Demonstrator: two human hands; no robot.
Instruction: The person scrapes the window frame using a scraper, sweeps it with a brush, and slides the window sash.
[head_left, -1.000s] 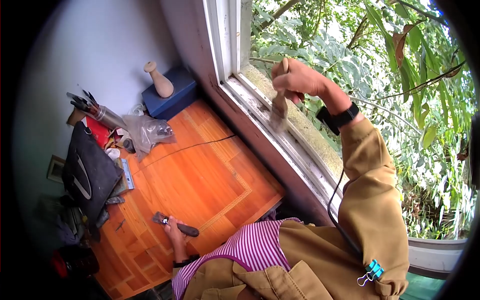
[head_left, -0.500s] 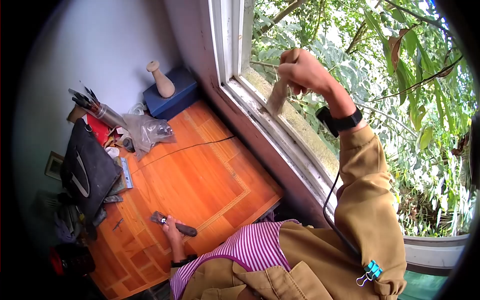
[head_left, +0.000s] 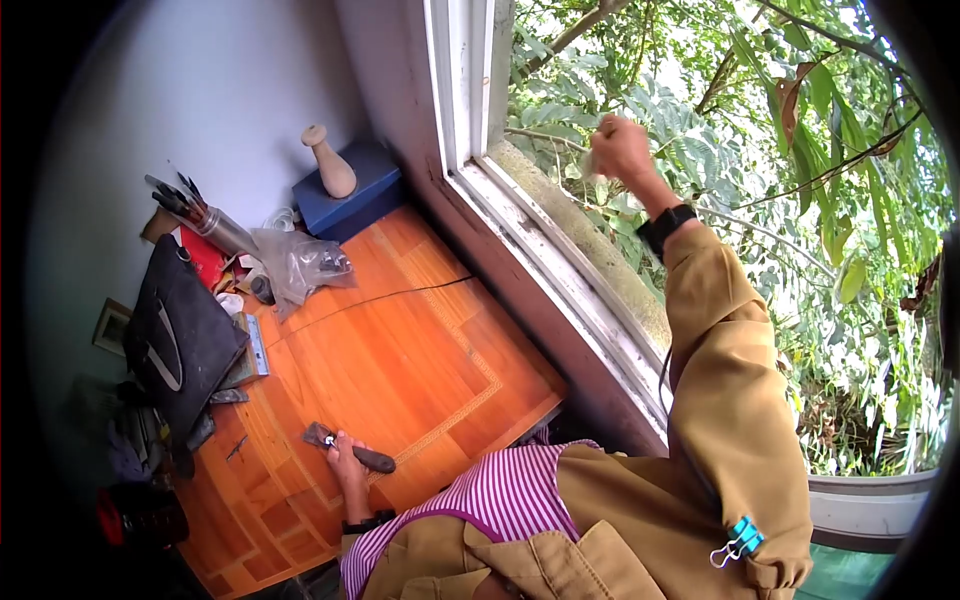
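- Brush — blurred, out past the sill; right hand clenched round it, arm outstretched
- Scraper over table, handle gripped in left hand, forearm low; contact with table unclear
- Table: wood, patterned; black bag, clear bag, blue box along edges
- Pale wall; foliage outside

Black-handled scraper, striped purple-white shirt

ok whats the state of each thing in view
scraper: gripped in the left hand
brush: gripped in the right hand, blurred
window: open
window track: dirty
blue box: closed
wooden piece: standing on the blue box
metal cup: holding tools
plastic bag: crumpled
binder clip: clipped to the jacket
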